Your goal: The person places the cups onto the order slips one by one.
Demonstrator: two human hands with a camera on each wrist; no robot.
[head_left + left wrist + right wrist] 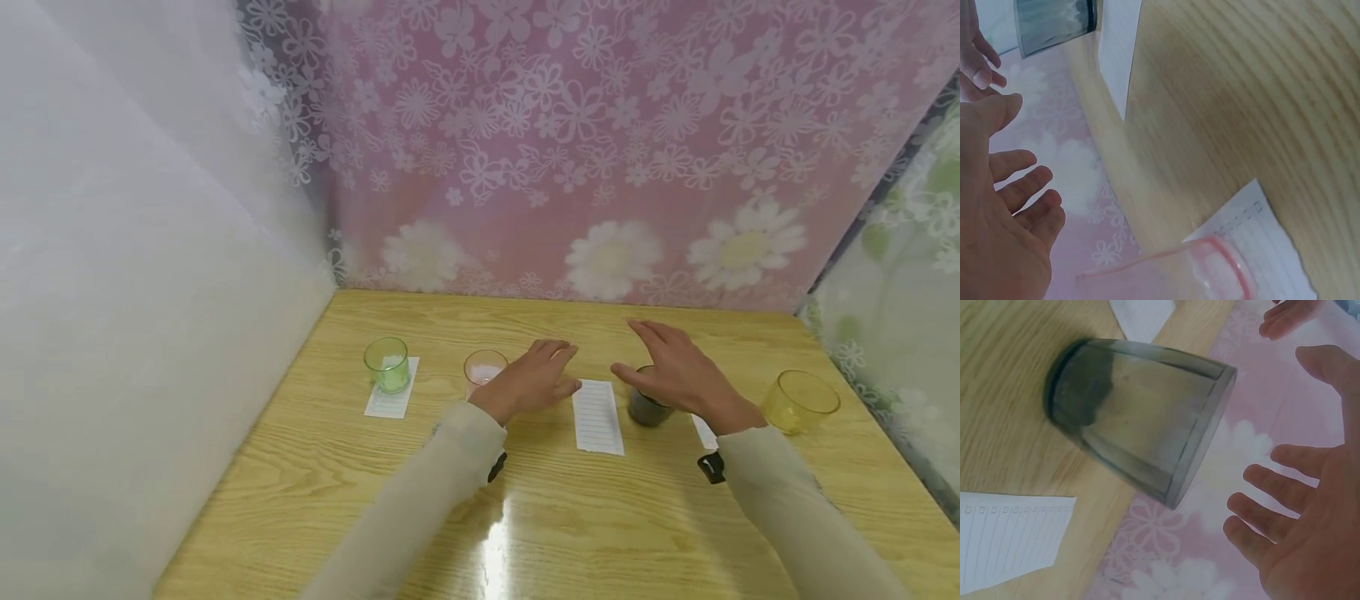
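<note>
My left hand (531, 379) hovers in the air with fingers extended, just right of a pink-tinted glass (480, 365) that it partly covers in the head view. Fingers spread, my right hand (678, 372) is over a dark grey glass (648, 410) and holds nothing. That grey glass (1141, 412) stands upright on the table, in the right wrist view beyond the fingertips. Between the two hands lies a lined paper slip (597, 417). In the left wrist view, the pink glass (1166, 275) stands by another slip (1244, 215). Something whitish is inside the pink glass.
At the left, a green glass (387, 371) with white contents stands on a lined slip (386, 407). A yellow glass (801, 402) is at the right, with a partly hidden slip (703, 432) near the right wrist. A floral curtain (570, 167) hangs behind the wooden table (555, 525).
</note>
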